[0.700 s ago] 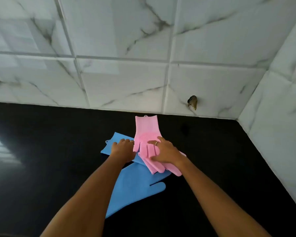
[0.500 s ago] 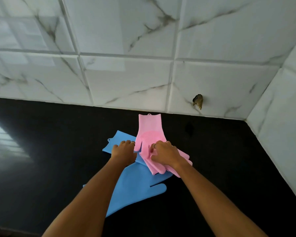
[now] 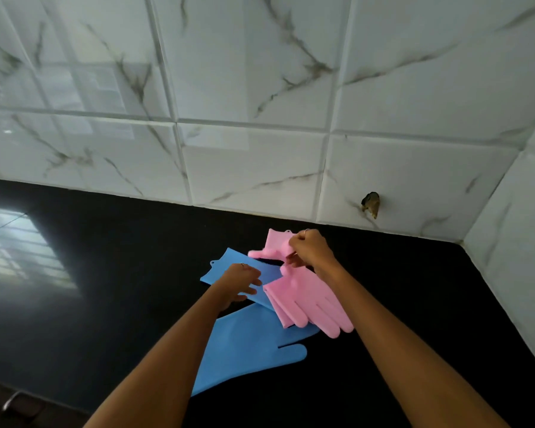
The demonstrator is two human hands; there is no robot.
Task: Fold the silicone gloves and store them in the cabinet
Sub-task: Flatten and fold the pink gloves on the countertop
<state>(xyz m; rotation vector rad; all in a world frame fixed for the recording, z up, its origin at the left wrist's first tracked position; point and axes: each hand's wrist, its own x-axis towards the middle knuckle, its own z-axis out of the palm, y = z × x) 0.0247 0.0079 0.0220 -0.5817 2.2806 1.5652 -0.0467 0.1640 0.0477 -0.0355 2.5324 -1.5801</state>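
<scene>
Honestly this looks like the very start of the folding, not much banked yet. The right hand (image 3: 311, 251) has its fingers (image 3: 294, 246) pinched on the cuff end of the pink silicone glove (image 3: 303, 296) and is lifting that end up off the counter (image 3: 414, 304), so the glove is bent in the middle while its finger end lies flat nearer the camera. I think there's a second pink glove stacked under it, since I can see extra layered edges at the near left side, but I can't say for sure. The left hand (image 3: 240, 281) sits just left of the pink one, fingers loosely curled and resting on the blue silicone gloves (image 3: 247, 347), which lie flat and unfolded underneath, cuff towards the wall and fingers towards the near side. My read is that the fold on the pink is half made at best, the blue ones are untouched, and the whole storing bit is left. No cabinet shows up anywhere in view, only what might be a metal handle (image 3: 11, 400) at the bottom left edge, too blurry to call. The counter is glossy black stone, bare apart from the gloves, with a window reflection (image 3: 22, 242) on the far left. Behind it are white marble-look wall tiles (image 3: 260, 72) that turn a corner on the right, with a chipped hole (image 3: 370, 203) low in one tile.
</scene>
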